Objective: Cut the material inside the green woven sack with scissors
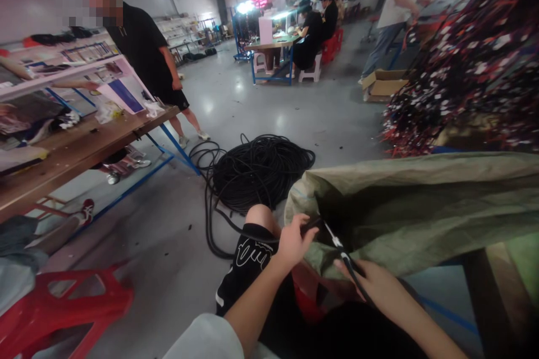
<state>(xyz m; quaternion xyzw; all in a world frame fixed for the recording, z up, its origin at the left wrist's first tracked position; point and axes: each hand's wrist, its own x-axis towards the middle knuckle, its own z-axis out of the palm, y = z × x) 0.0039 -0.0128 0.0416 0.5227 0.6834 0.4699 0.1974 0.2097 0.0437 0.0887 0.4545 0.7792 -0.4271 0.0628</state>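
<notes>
Left grip [297, 241]: closed on the black cord [310, 226], close to its end, at the mouth of the sack [442, 171]. Right grip [368, 280]: closed around the dark handle of a tool [347, 262], its metal tip near the cord end; contact cannot be confirmed. The cord crosses the thigh from a large coil [263, 171] on the grey floor [261, 106]. Near left, a red stool [80, 303]; beyond it, a brown desk [90, 146] and a standing person [141, 39]. Far right, an open carton [384, 87] beside dense dark strands [455, 73].
</notes>
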